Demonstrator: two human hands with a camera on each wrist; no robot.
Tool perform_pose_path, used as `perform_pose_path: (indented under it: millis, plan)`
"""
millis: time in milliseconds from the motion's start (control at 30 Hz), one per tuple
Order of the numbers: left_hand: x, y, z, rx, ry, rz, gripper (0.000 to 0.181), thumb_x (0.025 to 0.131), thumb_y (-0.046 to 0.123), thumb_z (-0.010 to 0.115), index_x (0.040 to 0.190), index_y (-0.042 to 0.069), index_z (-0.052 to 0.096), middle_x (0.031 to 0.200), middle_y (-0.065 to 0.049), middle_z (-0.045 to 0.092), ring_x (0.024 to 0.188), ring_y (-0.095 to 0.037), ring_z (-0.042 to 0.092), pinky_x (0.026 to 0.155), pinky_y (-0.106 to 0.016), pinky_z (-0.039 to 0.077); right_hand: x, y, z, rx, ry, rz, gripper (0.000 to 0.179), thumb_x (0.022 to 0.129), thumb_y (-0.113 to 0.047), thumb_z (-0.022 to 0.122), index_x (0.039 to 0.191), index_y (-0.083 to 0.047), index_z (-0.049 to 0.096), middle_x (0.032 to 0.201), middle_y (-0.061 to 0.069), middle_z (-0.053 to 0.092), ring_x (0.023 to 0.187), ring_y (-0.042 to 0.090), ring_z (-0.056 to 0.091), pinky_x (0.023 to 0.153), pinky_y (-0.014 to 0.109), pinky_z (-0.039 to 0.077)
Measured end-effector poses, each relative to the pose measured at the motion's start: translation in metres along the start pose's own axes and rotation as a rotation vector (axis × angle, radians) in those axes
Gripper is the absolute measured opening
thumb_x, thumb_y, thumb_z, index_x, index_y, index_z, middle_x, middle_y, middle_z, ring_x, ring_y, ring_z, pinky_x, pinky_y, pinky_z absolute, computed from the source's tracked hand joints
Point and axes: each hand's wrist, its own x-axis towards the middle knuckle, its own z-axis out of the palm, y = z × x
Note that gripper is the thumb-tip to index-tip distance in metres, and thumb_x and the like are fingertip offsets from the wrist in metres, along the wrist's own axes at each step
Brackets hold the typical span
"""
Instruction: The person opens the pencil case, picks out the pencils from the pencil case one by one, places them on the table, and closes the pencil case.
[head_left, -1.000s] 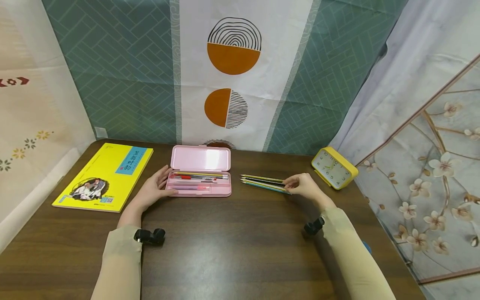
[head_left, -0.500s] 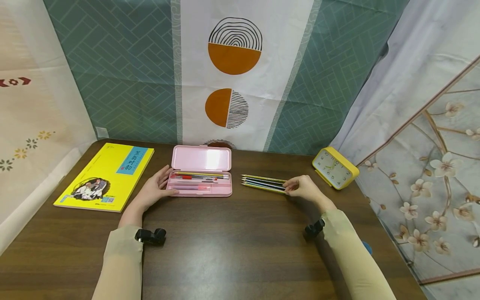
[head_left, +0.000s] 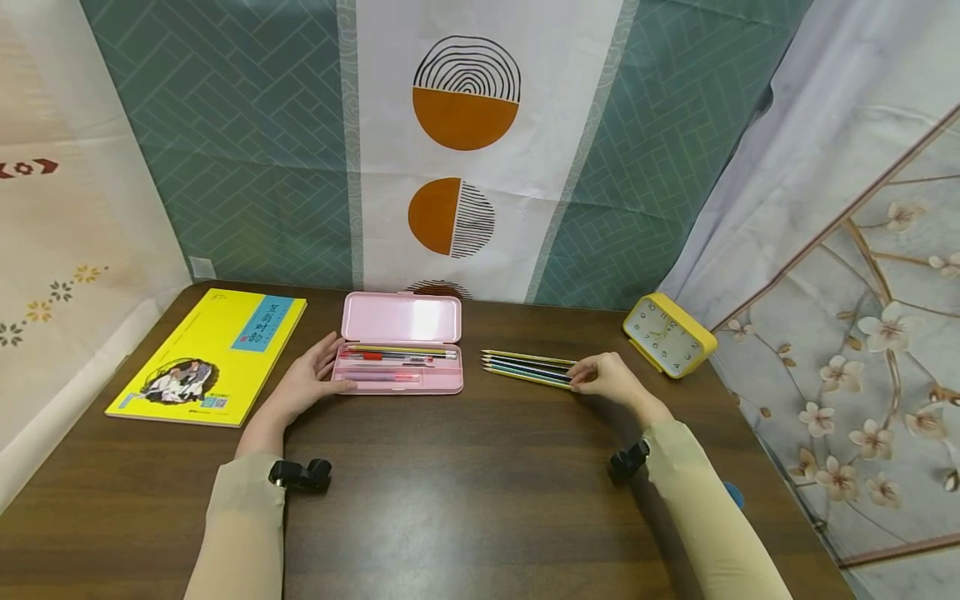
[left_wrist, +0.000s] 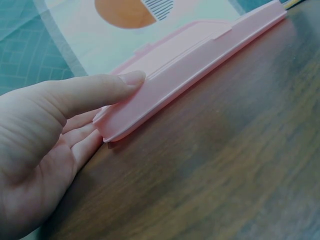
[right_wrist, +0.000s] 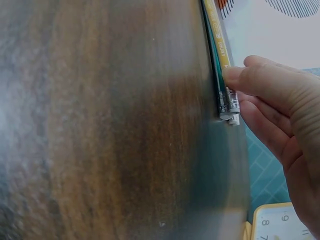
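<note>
A pink pencil case (head_left: 442, 381) lies with its lid (head_left: 382, 317) up at the middle of the table. Pens and pencils (head_left: 397, 353) lie inside it, among them a red-marked pen. My left hand (head_left: 303, 379) holds the case's left end, the thumb over the near wall in the left wrist view and the fingers at the end. To the right, several pencils (head_left: 525, 367) in yellow, dark and teal lie side by side, points toward the case. My right hand (head_left: 609, 377) pinches their eraser ends; in the right wrist view the thumb touches a yellow pencil (right_wrist: 217, 32).
A yellow book (head_left: 210, 354) lies left of the case. At the right edge of the table stands a yellow alarm clock (head_left: 670, 336), close behind my right hand. Part of a small blue object (head_left: 733, 495) shows beside my right sleeve. Curtains enclose the table.
The pencils under my right hand have shifted among themselves: a teal one lay nearest me, and now a yellow one does. The right fingers moved slightly; the left hand has stayed on the case.
</note>
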Motion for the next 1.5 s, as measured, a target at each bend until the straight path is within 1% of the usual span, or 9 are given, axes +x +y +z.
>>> perform_pose_path:
  millis: [200, 700, 1000, 1300, 1500]
  plan:
    - [-0.0005, -0.0010, 0.0007, -0.007, 0.000, -0.001, 0.106, 0.085, 0.022, 0.078, 0.157, 0.004, 0.002, 0.161, -0.021, 0.020, 0.147, -0.040, 0.025, 0.115, -0.048, 0.029, 0.0001, -0.0001, -0.0005, -0.009, -0.012, -0.008, 0.017, 0.080, -0.002, 0.078, 0.097, 0.001, 0.075, 0.080, 0.009, 0.076, 0.072, 0.012, 0.071, 0.062, 0.017, 0.054]
    - [-0.0008, 0.0004, 0.0012, -0.002, 0.000, -0.004, 0.106, 0.084, 0.021, 0.078, 0.157, 0.004, 0.003, 0.161, -0.021, 0.020, 0.146, -0.040, 0.026, 0.115, -0.047, 0.030, -0.0007, 0.0017, 0.0009, -0.045, -0.051, -0.005, 0.014, 0.079, -0.003, 0.079, 0.092, -0.001, 0.075, 0.082, 0.008, 0.076, 0.074, 0.014, 0.073, 0.062, 0.017, 0.056]
    - [-0.0012, 0.0016, 0.0003, -0.006, 0.000, 0.001, 0.105, 0.085, 0.021, 0.078, 0.157, 0.004, 0.003, 0.161, -0.021, 0.020, 0.147, -0.040, 0.026, 0.115, -0.048, 0.029, -0.0005, 0.0028, 0.0011, -0.016, -0.044, -0.016, 0.018, 0.078, -0.003, 0.080, 0.094, 0.001, 0.074, 0.081, 0.010, 0.076, 0.074, 0.014, 0.073, 0.062, 0.017, 0.056]
    - [-0.0016, 0.0022, -0.0004, -0.004, 0.002, -0.001, 0.106, 0.085, 0.022, 0.078, 0.157, 0.005, 0.002, 0.161, -0.022, 0.020, 0.147, -0.040, 0.025, 0.116, -0.049, 0.029, 0.0005, 0.0022, 0.0001, 0.004, -0.026, -0.022, 0.021, 0.076, -0.002, 0.080, 0.096, 0.003, 0.074, 0.080, 0.010, 0.075, 0.071, 0.008, 0.071, 0.061, 0.018, 0.057]
    - [-0.0018, 0.0024, 0.0008, -0.006, 0.002, -0.001, 0.106, 0.085, 0.021, 0.078, 0.157, 0.004, 0.003, 0.161, -0.022, 0.020, 0.147, -0.040, 0.025, 0.115, -0.048, 0.029, 0.0062, -0.0068, -0.0060, 0.005, -0.031, -0.014, 0.024, 0.078, -0.001, 0.079, 0.100, 0.004, 0.073, 0.083, 0.011, 0.076, 0.074, 0.012, 0.072, 0.061, 0.019, 0.057]
